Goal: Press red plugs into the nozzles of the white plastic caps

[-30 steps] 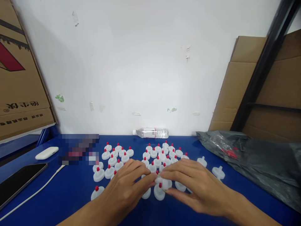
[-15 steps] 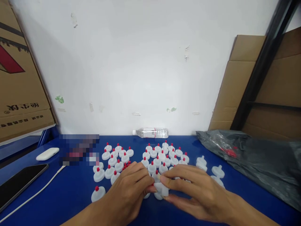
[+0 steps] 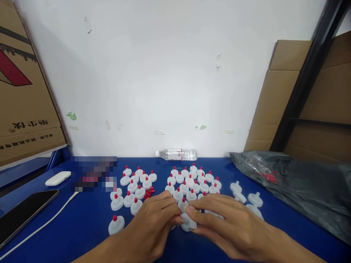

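Note:
In front of me my right hand (image 3: 227,223) pinches a translucent white plastic disc with a spout (image 3: 191,219) between thumb and fingers, tilted on its side. My left hand (image 3: 157,219) meets it from the left, thumb and forefinger pressed together at the disc; they cover the small red cap seen there earlier. Beyond both hands stand several similar white discs (image 3: 192,194) with red caps on their spouts. A further group of capped discs (image 3: 132,186) lies to the left, beside a small pile of loose red caps (image 3: 149,192).
Discs without red caps (image 3: 255,199) lie at the right, by a grey plastic bag (image 3: 307,190) with red caps in clear wrap. A water bottle (image 3: 177,154) lies along the wall. At left are a phone (image 3: 27,215), a white case (image 3: 58,178) and a cable (image 3: 52,223).
The disc in my right hand has turned slightly and the red at my left fingertips has gone out of sight. Both hands stay together; the whole view has shifted slightly.

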The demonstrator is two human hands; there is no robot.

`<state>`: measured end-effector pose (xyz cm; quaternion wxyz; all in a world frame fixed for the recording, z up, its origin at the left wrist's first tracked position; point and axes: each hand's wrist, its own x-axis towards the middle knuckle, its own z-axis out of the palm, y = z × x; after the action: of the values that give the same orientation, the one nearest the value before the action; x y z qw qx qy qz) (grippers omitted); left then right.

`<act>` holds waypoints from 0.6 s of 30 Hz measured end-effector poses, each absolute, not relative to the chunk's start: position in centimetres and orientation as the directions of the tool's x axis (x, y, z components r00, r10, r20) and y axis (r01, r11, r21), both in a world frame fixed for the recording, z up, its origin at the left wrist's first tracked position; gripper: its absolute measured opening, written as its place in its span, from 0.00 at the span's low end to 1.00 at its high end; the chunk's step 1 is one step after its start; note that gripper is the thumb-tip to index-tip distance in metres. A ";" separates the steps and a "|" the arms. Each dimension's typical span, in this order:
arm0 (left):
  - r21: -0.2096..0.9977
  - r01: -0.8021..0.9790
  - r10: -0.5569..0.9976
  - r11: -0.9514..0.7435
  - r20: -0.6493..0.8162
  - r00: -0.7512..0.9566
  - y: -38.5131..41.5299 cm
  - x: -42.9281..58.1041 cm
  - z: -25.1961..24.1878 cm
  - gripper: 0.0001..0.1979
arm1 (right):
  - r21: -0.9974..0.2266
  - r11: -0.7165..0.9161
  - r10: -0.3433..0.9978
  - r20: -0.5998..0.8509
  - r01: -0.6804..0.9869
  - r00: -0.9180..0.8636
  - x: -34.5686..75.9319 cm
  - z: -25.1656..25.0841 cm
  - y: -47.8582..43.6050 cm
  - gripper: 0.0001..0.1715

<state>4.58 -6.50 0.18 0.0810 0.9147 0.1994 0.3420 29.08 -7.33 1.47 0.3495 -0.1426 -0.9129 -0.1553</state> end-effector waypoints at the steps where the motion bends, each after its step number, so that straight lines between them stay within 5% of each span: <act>1: 0.305 0.307 0.432 -0.901 0.591 0.681 -6.6 4.6 0.2 0.11 | 0.192 0.908 0.151 0.680 0.373 -0.718 29.1 1.5 -7.4 0.13; 12: 0.439 0.260 0.490 -0.860 0.570 0.660 -6.8 4.9 -0.3 0.13 | 0.194 0.918 0.132 0.673 0.347 -0.727 29.1 1.6 -7.2 0.13; 18: 0.160 0.378 0.388 -0.912 0.636 0.667 -6.1 4.3 0.5 0.13 | 0.214 0.883 0.176 0.675 0.418 -0.717 29.0 1.6 -7.1 0.15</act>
<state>4.32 -6.14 0.47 0.0071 0.9130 0.2098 0.3499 29.02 -7.12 1.59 0.3389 -0.1632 -0.9092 -0.1784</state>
